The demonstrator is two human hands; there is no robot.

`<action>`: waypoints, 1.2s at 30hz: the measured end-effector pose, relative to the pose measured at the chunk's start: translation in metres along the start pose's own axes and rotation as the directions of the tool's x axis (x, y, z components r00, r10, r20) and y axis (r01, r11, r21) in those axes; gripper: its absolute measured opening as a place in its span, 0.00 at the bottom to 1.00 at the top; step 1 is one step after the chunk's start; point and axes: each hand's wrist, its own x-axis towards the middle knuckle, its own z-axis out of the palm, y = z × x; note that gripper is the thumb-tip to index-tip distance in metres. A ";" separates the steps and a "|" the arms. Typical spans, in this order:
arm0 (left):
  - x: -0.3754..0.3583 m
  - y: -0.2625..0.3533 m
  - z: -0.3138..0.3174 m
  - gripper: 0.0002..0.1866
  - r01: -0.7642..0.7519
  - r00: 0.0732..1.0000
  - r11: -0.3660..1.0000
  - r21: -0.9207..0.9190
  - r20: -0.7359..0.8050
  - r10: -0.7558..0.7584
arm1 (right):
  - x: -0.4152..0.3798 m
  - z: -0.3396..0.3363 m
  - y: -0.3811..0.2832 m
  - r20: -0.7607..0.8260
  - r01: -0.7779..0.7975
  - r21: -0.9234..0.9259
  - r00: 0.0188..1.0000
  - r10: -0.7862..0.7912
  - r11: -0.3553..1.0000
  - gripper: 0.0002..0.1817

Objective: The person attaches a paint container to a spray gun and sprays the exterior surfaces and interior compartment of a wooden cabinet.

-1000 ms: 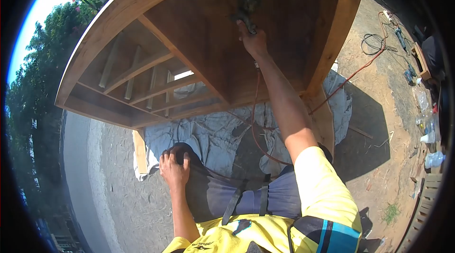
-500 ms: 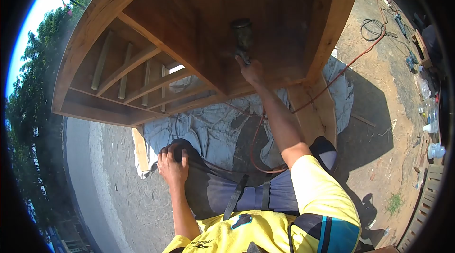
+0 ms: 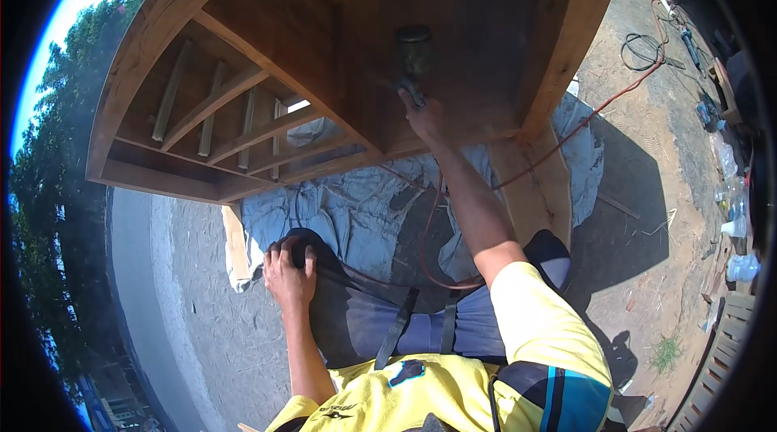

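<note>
My right hand (image 3: 424,118) grips a spray gun (image 3: 414,61) with a dark cup on top, held inside the shaded open bay of a wooden cabinet (image 3: 283,68). A faint haze hangs near the gun's front. Its trigger is hidden by my fingers. My left hand (image 3: 290,272) lies on my left knee, fingers stretched over the dark trouser cloth and holding nothing. Left of the bay, the cabinet has a section with wooden slats (image 3: 217,112) and a curved outer frame.
A red hose (image 3: 595,115) runs from the right ground past the cabinet and loops near my legs. A crumpled pale sheet (image 3: 356,213) and a wooden board (image 3: 538,189) lie under the cabinet. Plastic bottles (image 3: 735,226) and a black cable (image 3: 642,48) are at the right.
The view has shifted slightly, and the cabinet sits a little higher in it. My right hand still holds the spray gun in the bay; my left hand stays on the knee.
</note>
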 end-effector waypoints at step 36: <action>0.049 -0.038 0.010 0.19 -0.044 0.999 0.982 -0.183 0.011 0.047 | 0.041 -0.096 -0.023 -0.451 0.022 -0.358 0.871 -0.194 0.934 0.29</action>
